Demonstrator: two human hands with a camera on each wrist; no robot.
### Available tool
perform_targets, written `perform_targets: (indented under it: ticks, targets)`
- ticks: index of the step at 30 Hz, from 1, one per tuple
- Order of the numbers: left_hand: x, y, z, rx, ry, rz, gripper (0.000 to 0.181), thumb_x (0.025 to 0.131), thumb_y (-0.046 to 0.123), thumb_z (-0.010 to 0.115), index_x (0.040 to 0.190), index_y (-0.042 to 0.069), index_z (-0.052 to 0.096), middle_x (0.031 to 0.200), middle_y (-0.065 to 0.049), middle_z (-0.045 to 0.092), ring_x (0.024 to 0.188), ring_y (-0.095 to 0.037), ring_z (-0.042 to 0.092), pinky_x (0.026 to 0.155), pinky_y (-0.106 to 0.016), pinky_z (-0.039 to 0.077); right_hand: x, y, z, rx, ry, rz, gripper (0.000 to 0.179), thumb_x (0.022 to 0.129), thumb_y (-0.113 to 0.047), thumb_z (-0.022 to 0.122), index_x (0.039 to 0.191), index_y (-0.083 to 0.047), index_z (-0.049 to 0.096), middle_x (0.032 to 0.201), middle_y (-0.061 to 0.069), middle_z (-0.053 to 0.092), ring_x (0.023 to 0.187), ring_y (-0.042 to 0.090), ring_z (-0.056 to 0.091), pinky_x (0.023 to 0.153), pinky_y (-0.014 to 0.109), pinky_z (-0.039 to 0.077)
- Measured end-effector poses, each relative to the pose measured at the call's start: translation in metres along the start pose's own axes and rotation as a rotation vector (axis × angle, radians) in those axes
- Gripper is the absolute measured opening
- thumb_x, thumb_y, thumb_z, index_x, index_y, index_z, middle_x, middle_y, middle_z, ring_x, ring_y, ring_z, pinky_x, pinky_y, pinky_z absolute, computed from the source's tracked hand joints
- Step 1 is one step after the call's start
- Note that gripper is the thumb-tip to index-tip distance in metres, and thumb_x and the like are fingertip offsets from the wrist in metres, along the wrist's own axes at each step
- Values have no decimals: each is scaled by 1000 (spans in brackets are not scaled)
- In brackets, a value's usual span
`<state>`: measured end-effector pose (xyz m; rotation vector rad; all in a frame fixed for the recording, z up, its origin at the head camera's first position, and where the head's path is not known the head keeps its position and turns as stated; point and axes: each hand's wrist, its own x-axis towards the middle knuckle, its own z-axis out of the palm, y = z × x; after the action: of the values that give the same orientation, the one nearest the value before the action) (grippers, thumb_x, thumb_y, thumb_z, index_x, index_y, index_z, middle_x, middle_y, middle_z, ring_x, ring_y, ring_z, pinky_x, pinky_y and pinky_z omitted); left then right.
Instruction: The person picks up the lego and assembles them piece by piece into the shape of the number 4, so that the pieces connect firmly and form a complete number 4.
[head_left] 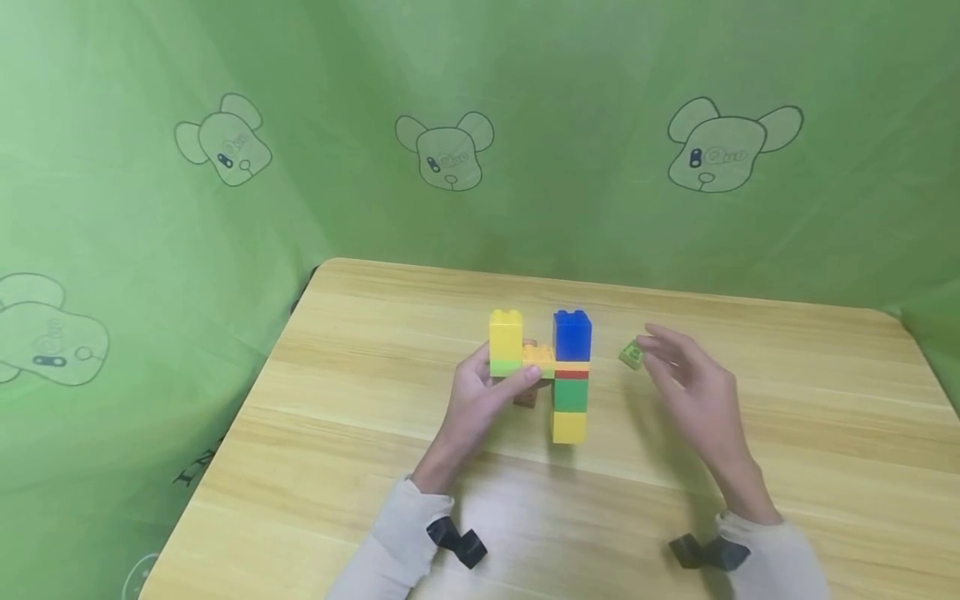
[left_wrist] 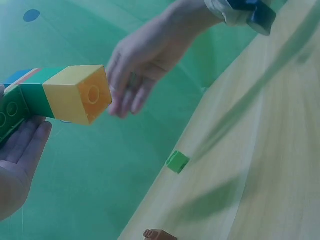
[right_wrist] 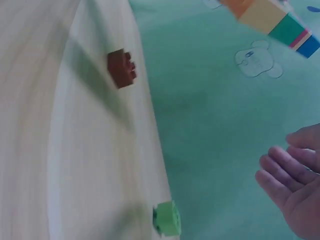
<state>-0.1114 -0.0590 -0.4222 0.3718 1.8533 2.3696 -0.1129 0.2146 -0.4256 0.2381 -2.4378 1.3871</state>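
Observation:
Above the table, my left hand (head_left: pixel 480 392) grips a built assembly of toy building blocks by its flat middle, thumb on the near side. The assembly has a yellow block (head_left: pixel 506 337) on its left end and a blue block (head_left: pixel 572 336) atop its right column. Below the blue one come thin orange and red layers, a green block (head_left: pixel 571 396) and a yellow block (head_left: pixel 569 427). My right hand (head_left: pixel 693 396) hovers to the right, holding nothing, its fingers loosely bent. Near its fingertips in the head view lies a light green block (head_left: pixel 632 355) on the table.
A brown block (right_wrist: pixel 120 68) lies on the wooden table (head_left: pixel 337 367), partly hidden behind the left hand in the head view. Green cloth (head_left: pixel 570 225) with mouse-head drawings hangs behind and left of the table. Black devices (head_left: pixel 457 542) are strapped to both wrists.

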Motion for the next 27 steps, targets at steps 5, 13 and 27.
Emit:
perform_targets:
  ticks: [5,13,27]
  targets:
    - [-1,0,0,4,-2,-2,44,96,17,73,135,3,60,126,-14,68,114,-28,68,98,-40,59,10,16,3,-145,-126,71,45,103,-7,62,147,2,53,137,26,62,123,44,61,107,38,53]
    - [-3,1,-1,19,1,3,44,96,17,72,136,3,59,127,-13,67,117,-26,66,103,-39,56,30,44,11,-334,-418,73,57,106,-6,53,156,9,32,158,40,27,145,59,25,119,72,21]
    - [-3,1,-6,18,-17,4,44,97,18,71,135,2,59,125,-15,68,112,-26,68,98,-48,58,35,60,18,-484,-544,-46,43,103,0,56,142,17,49,146,42,43,138,58,38,116,70,32]
